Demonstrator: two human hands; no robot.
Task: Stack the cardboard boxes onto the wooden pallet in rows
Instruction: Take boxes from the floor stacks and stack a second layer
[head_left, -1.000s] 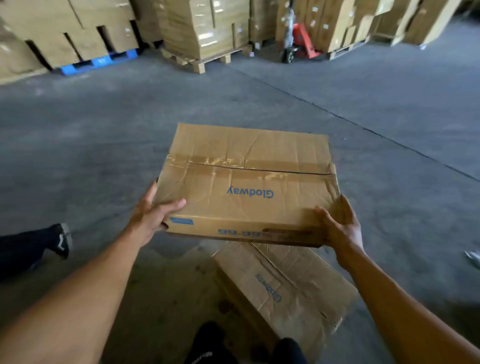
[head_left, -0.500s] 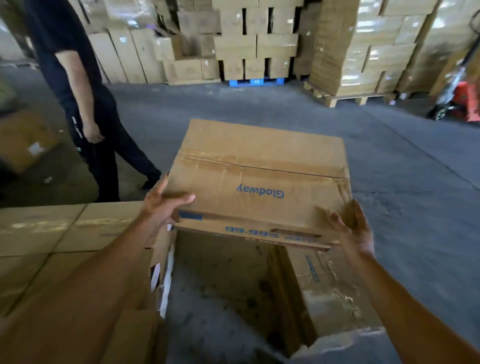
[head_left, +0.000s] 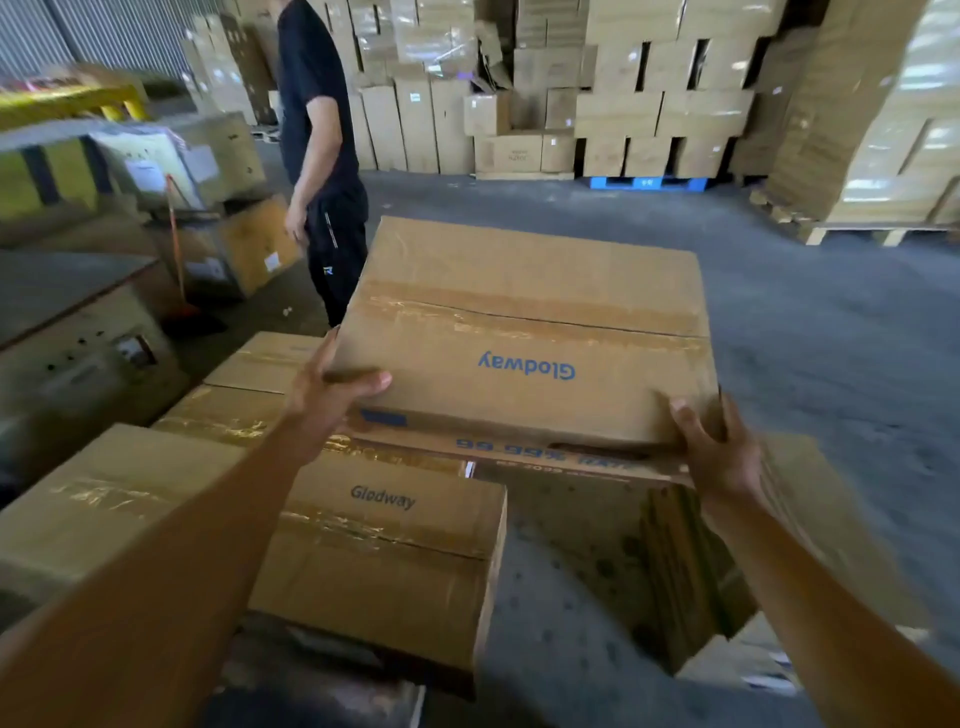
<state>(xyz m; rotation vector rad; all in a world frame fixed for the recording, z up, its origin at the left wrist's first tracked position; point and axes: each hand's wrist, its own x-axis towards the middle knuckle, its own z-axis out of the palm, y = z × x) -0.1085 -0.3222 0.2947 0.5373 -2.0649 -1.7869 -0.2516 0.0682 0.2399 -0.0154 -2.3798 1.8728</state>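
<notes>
Glodway cardboard box (head_left: 524, 332) hangs over the edge of the stacked boxes (head_left: 384, 525), your left hand (head_left: 324, 395) and right hand (head_left: 719, 452) gripping only its near corners, so it could tip forward and drop.

I have both bare forearms stretched forward. My left hand (head_left: 332, 397) grips the near left corner of the cardboard box (head_left: 524, 332), thumb lying on top; my right hand (head_left: 719, 457) clasps its near right corner.

Beyond the brown taped cardboard box (head_left: 524, 332), the black-clad bystander (head_left: 322, 156) is cropped at the neck; the box's near-side blue print (head_left: 545, 458) is blurred.
</notes>
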